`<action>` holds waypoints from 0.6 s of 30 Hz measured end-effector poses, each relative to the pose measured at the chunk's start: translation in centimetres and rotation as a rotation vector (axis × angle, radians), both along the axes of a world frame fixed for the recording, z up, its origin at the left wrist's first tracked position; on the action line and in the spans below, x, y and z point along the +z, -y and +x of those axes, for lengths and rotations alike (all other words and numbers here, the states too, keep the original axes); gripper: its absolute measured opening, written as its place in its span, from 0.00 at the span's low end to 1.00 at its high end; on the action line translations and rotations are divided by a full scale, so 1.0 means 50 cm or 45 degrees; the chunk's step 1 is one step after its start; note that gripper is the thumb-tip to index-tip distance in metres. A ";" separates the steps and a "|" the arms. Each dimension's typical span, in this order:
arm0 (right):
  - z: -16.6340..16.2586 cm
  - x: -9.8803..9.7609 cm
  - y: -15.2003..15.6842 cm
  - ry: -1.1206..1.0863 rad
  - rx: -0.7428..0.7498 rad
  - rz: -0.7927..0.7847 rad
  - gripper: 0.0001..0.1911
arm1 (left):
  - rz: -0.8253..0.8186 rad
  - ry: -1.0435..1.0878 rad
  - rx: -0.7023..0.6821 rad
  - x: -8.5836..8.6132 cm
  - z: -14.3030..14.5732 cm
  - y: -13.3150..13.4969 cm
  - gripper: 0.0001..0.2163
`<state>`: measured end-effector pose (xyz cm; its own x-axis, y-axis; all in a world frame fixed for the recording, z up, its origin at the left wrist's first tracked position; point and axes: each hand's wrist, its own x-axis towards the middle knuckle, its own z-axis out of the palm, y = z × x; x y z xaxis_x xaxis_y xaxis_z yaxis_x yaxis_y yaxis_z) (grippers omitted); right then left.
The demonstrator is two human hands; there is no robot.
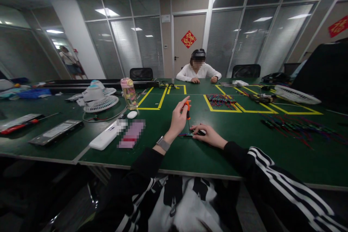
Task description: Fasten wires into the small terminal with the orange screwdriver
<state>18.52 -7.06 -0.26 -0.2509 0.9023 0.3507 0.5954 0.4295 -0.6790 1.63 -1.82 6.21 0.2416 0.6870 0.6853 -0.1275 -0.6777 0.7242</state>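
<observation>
My left hand (179, 117) is closed around the orange and black handle of a screwdriver (188, 108). The screwdriver is upright, its thin shaft pointing down at a small circuit board (187, 135) on the green table. Wires run out from the board's left side. Beside it, my right hand (208, 136) is closed, its fingers pressing at the board's right end. A small black piece (201, 132) shows at those fingers; its kind is unclear. The fingers partly cover the board.
On the green table (168, 156) are a white power bank (106, 137), a blurred pink item (132, 134), a bottle (128, 94), white fans (100, 101) and a hard drive (57, 132). Wired boards lie right, some inside yellow tape (221, 102). A person (198, 69) sits opposite.
</observation>
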 end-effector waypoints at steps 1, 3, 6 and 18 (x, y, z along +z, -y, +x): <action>0.000 0.000 0.000 -0.002 -0.001 -0.002 0.10 | -0.017 0.019 -0.040 -0.001 0.001 -0.001 0.17; 0.000 -0.001 -0.001 -0.008 -0.002 -0.014 0.10 | -0.020 0.025 -0.038 -0.001 0.001 -0.001 0.17; 0.001 -0.002 -0.002 -0.019 -0.001 -0.022 0.10 | 0.042 -0.008 0.108 0.001 -0.002 0.002 0.15; -0.001 0.003 0.000 -0.011 0.002 -0.047 0.10 | 0.023 0.015 0.064 0.000 -0.004 0.001 0.14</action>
